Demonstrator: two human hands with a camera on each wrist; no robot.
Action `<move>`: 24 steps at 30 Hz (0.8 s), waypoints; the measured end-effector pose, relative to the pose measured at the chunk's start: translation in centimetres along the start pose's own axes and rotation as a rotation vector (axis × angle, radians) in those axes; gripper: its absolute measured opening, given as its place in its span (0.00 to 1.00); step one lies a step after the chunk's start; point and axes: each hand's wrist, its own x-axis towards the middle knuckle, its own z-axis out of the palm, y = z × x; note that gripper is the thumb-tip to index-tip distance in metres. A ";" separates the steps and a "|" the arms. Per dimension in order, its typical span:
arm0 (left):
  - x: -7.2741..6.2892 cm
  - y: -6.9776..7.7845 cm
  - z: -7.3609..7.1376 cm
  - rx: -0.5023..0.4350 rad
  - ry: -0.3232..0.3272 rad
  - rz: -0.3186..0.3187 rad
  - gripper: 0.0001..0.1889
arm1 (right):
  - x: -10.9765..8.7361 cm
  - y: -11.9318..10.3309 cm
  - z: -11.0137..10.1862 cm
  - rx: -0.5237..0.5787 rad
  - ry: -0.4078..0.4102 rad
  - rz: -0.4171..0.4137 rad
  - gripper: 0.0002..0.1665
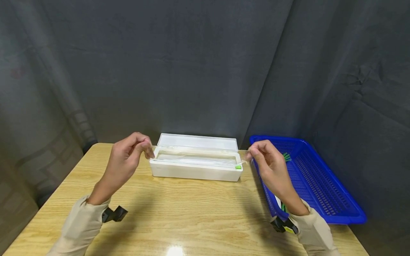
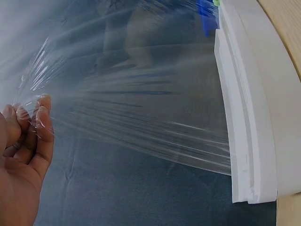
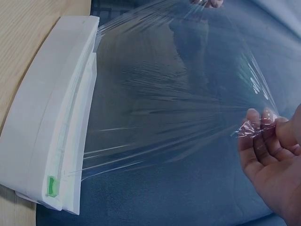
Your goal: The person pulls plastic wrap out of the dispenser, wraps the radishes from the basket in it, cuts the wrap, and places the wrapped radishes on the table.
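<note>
A clear sheet of plastic wrap [image 2: 141, 94] stretches between both hands and runs back to a long white wrap dispenser box [image 1: 195, 172]. The left hand [image 1: 126, 156] pinches one corner of the film between thumb and fingertips; the right hand [image 1: 270, 163] pinches the other corner the same way. In both wrist views the film is pulled taut, with creases fanning from the fingers to the box. The box's white lid [image 1: 198, 141] stands raised behind it. A green slider [image 3: 52, 186] sits at the box's right end.
A blue plastic basket [image 1: 333, 188] stands on the right of the wooden table [image 1: 192, 209], partly behind the right hand. Green bits [image 1: 286, 156] show inside it. A dark grey curtain [image 1: 179, 67] hangs behind the table.
</note>
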 end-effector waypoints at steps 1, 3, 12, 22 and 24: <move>0.0 0.0 -0.1 -0.006 -0.011 -0.014 0.06 | 0.0 -0.1 -0.1 -0.009 -0.010 0.009 0.04; 0.0 0.1 -0.3 -0.031 -0.051 -0.061 0.06 | 0.0 -0.2 -0.3 -0.034 -0.038 0.027 0.05; -0.5 -0.1 -1.5 -0.106 -0.173 -0.220 0.03 | 0.0 -0.2 -1.1 -0.008 -0.190 0.021 0.07; -0.5 0.5 -1.5 -0.166 -0.145 -0.223 0.05 | 0.1 -0.4 -1.0 0.074 -0.194 -0.038 0.08; -0.5 0.5 -1.5 -0.171 -0.146 -0.222 0.05 | 0.2 -0.5 -1.1 0.076 -0.193 -0.037 0.09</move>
